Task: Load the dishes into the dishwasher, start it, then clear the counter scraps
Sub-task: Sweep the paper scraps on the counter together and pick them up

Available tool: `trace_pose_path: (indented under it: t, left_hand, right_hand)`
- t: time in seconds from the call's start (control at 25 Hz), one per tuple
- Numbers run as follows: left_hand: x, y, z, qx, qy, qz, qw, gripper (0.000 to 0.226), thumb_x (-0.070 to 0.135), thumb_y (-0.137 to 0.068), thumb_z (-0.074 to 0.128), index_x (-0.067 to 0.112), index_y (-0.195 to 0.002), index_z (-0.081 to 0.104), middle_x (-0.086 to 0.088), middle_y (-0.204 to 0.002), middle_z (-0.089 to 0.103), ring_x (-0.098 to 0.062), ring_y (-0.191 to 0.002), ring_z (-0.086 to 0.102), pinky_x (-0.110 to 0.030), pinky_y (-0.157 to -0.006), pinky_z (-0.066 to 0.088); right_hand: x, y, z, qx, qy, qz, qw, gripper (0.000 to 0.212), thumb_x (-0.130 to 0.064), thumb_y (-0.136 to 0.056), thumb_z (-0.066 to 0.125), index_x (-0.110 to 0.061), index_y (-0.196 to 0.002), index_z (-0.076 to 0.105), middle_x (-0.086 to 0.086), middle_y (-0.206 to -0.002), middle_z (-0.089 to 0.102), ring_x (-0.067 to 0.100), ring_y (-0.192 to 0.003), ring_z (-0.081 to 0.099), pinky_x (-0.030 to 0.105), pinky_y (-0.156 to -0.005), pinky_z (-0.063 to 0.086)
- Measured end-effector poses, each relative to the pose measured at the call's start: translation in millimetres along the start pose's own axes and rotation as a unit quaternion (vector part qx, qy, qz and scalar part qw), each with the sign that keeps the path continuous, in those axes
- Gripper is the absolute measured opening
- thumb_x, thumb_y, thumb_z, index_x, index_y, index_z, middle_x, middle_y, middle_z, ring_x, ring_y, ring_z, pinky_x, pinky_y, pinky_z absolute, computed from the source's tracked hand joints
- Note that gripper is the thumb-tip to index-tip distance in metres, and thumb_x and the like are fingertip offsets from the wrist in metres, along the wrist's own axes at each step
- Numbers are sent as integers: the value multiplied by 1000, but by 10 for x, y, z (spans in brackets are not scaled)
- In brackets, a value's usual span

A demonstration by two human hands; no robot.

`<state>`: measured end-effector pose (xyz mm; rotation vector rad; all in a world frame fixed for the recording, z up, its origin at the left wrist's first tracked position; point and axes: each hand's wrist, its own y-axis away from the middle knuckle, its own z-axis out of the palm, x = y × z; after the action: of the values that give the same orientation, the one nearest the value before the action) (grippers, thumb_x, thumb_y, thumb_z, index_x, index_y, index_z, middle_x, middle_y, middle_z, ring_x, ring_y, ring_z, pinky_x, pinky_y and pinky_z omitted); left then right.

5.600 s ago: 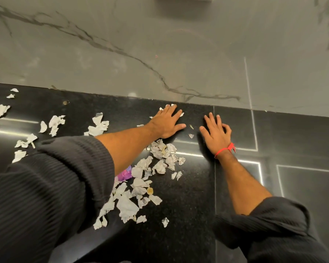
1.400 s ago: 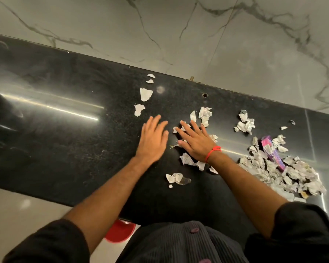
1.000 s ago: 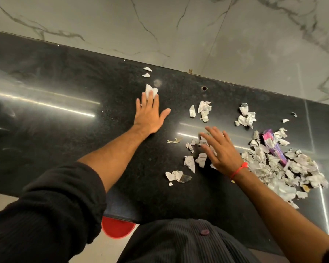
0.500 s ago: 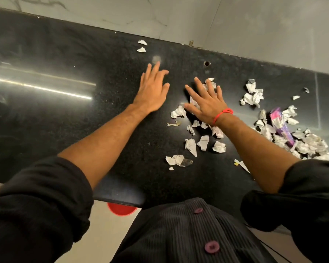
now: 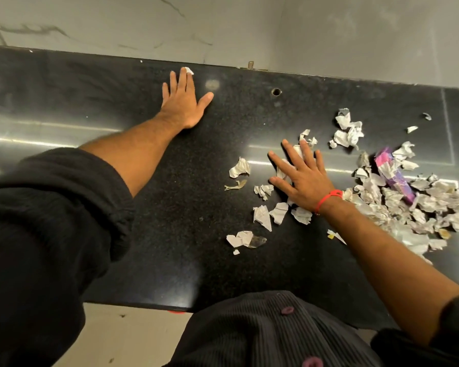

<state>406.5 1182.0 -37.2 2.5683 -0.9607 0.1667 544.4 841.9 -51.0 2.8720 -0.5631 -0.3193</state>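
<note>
With both hands flat and fingers spread, the left hand (image 5: 183, 102) should drag its far scrap (image 5: 188, 71) along the bench (image 5: 170, 234) toward the pile (image 5: 414, 207) while the right hand (image 5: 304, 178) sweeps low, pressing lightly.

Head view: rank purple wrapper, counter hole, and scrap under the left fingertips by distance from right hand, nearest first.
From the right hand:
1. Purple wrapper, to its right in the scrap pile.
2. Counter hole, beyond it near the wall.
3. White scrap, far left at the left hand fingertips.

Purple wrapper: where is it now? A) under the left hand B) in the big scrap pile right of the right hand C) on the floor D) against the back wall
B: the purple wrapper lies among the scrap pile, right of the right hand.
</note>
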Motion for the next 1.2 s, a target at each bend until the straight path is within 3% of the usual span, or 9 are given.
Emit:
trace_pose_path:
  t: [0.24,0.4,0.48,0.6,0.72,0.88,0.96,1.08,1.2]
  left_hand:
    - [686,1001,601,20,27,130,991,78,59,-104,17,9,-162,5,-7,-170,0,-30,-156,-6,-52,-127,0]
    - [1192,1776,1021,10,88,226,970,69,55,-107,17,13,-162,16,-2,-170,13,-24,-157,-5,-47,-128,-2]
    - [1289,1976,1093,3,155,237,959,64,51,-109,20,14,-161,22,-1,-168,18,-19,-157,-5,-47,-128,0]
    - [1200,2190,1070,88,273,148,947,53,43,-110,25,18,-156,36,3,-164,31,-16,-157,7,-51,-127,6]
    - [928,2567,1145,180,297,36,937,50,39,-109,29,17,-151,43,1,-161,37,-16,-155,17,-54,-126,14]
    - [980,3128,1520,129,122,-47,983,71,55,-104,21,11,-160,22,-6,-170,9,-22,-157,-4,-53,-126,1]
    - [1244,3216,1676,106,44,-62,991,77,56,-103,16,6,-161,13,-12,-170,0,-27,-157,-7,-57,-125,2]
    - [1688,3136,1750,90,0,-87,992,83,58,-100,14,1,-160,7,-17,-169,-5,-32,-156,-10,-60,-124,2]
    - [2190,2972,1814,76,-20,-74,994,87,61,-97,12,1,-160,2,-18,-168,-10,-33,-155,-14,-60,-124,0]
  right_hand:
    - [30,47,-39,13,-16,-21,1000,62,-65,-94,16,-46,-153,18,-7,-166,6,30,-152,-4,56,-120,3]
    - [99,281,20,57,-45,-42,996,54,-53,-98,32,-35,-149,38,1,-161,29,38,-148,18,56,-118,19]
    - [184,441,34,109,-49,-63,991,48,-47,-100,39,-28,-141,53,4,-152,43,40,-138,36,55,-113,31]
    - [282,666,-97,199,-59,-59,977,39,-44,-99,47,-24,-127,65,4,-141,52,36,-119,44,48,-104,40]
    - [85,718,-176,204,-73,-105,971,47,-49,-96,51,-23,-134,59,7,-150,43,38,-131,39,48,-112,33]
    - [-506,581,-8,15,56,-214,975,62,-62,-97,34,-40,-154,22,2,-166,7,39,-149,12,59,-118,14]
    - [-501,633,117,-20,104,-243,964,58,-59,-100,24,-44,-155,12,-2,-166,2,37,-151,4,62,-119,10]
    - [-84,833,126,5,109,-230,967,54,-51,-102,23,-42,-155,16,-2,-165,12,36,-151,9,62,-118,11]
    - [398,1048,-17,9,79,-243,967,54,-34,-101,38,-32,-153,29,5,-163,23,39,-150,13,59,-120,8]
